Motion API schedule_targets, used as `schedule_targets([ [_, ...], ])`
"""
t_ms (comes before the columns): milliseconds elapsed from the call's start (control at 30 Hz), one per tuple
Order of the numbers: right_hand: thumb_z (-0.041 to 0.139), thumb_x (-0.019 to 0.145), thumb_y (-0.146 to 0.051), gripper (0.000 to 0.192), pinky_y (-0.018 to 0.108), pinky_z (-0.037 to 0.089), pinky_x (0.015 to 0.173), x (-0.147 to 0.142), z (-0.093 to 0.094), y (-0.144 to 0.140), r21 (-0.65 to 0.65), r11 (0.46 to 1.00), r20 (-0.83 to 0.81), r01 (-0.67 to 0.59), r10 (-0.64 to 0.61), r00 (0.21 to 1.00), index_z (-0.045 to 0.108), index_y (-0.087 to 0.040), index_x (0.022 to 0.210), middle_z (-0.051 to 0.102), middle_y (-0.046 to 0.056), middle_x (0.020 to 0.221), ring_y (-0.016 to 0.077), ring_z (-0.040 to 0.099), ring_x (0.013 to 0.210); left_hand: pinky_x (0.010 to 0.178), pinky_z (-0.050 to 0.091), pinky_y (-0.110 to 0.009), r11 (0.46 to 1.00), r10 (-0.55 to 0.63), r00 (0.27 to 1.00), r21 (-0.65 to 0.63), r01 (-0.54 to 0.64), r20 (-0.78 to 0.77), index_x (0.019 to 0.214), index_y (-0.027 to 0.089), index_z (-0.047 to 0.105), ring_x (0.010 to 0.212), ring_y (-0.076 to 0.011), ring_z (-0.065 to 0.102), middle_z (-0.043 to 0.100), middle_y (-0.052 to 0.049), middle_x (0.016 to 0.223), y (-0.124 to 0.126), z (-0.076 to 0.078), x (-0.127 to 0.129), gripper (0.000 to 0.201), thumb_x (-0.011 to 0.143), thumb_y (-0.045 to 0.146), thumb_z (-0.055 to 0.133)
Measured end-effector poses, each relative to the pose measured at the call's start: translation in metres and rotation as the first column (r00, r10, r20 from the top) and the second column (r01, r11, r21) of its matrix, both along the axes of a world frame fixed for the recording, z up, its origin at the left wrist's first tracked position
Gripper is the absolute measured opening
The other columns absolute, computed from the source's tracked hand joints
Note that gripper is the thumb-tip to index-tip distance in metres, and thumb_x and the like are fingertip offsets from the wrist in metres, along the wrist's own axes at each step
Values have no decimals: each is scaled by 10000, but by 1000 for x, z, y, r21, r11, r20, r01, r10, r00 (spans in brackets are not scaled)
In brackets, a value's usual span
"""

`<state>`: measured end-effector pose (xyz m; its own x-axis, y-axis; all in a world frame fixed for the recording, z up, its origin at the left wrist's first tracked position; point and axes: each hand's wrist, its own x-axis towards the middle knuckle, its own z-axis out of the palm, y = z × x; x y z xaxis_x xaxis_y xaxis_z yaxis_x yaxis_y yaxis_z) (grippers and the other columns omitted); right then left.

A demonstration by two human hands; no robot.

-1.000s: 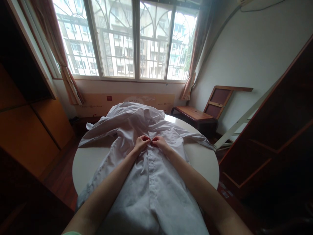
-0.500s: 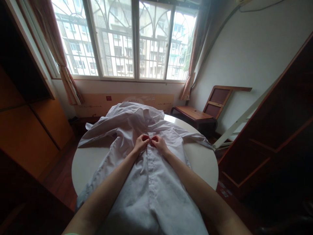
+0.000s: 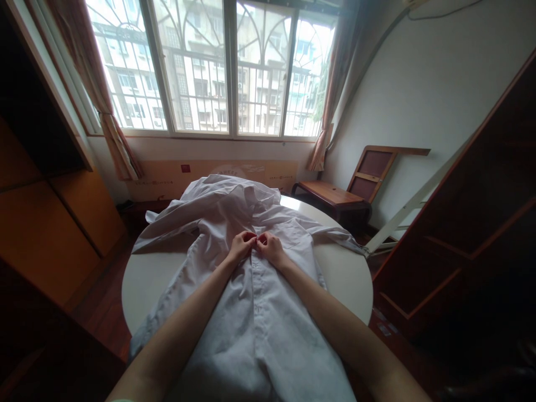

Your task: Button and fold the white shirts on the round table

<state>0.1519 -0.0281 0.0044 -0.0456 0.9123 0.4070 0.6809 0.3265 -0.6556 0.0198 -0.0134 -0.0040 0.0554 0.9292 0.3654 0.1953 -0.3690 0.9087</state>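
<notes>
A white button-up shirt (image 3: 288,318) lies front side up across a round white table (image 3: 144,282), its collar toward the window and its lower part hanging over the near edge. My left hand (image 3: 243,245) pinches the front placket at chest height. Right beside it, my right hand (image 3: 270,247) pinches the same placket, the fingertips of both hands almost touching. The button between them is too small and covered to make out. Below the hands the placket runs straight down toward me. Both sleeves spread out to the sides on the table.
Behind the table a long cardboard box (image 3: 196,170) leans below the barred window (image 3: 192,72). At the right stand a low wooden bench (image 3: 330,192), a white ladder-like frame (image 3: 402,212) and a dark wooden panel (image 3: 469,240). Orange cabinets (image 3: 54,223) are at the left.
My right hand has shifted very slightly, its fingers still at the placket next to the left ones. The shirt lies as before.
</notes>
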Motion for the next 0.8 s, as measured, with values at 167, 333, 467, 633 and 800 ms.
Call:
schedule_targets([
  [167,584,728,-218,51,239,410,623,1,0,2,12,1000,-13,-15,16,1000,591,-172,707,637,24,682,132,570,637,689,459,-259,999,41,998,18,-41,-48,732,153,651,723,-158,605,665,-41,747,-1,0,1,112,646,150,579],
  [333,576,740,-228,64,240,403,612,0,1,0,21,1000,28,-14,14,1000,588,-171,713,628,25,672,132,559,627,671,455,-252,998,55,997,20,-54,-55,713,160,644,712,-155,600,658,-32,732,-2,2,2,99,642,159,575],
  [467,572,745,-223,60,239,392,605,-1,3,-4,36,999,52,-20,18,999,584,-170,719,622,22,676,132,553,629,646,452,-242,998,63,997,1,-63,-52,701,157,636,687,-151,595,650,-27,703,-3,3,2,81,645,188,586],
  [633,551,779,-289,119,227,351,562,-2,7,-10,68,998,138,17,-27,990,567,-189,716,624,22,699,129,540,616,637,445,-249,997,73,995,7,-72,-74,706,153,638,673,-156,593,651,-37,705,-5,4,2,97,671,215,572],
  [800,512,814,-338,160,227,311,536,-5,8,-14,115,993,223,8,-34,974,559,-192,769,619,29,730,133,532,609,634,434,-253,995,103,991,25,-102,-86,701,152,640,670,-165,597,657,-43,703,-7,4,3,132,687,259,563],
])
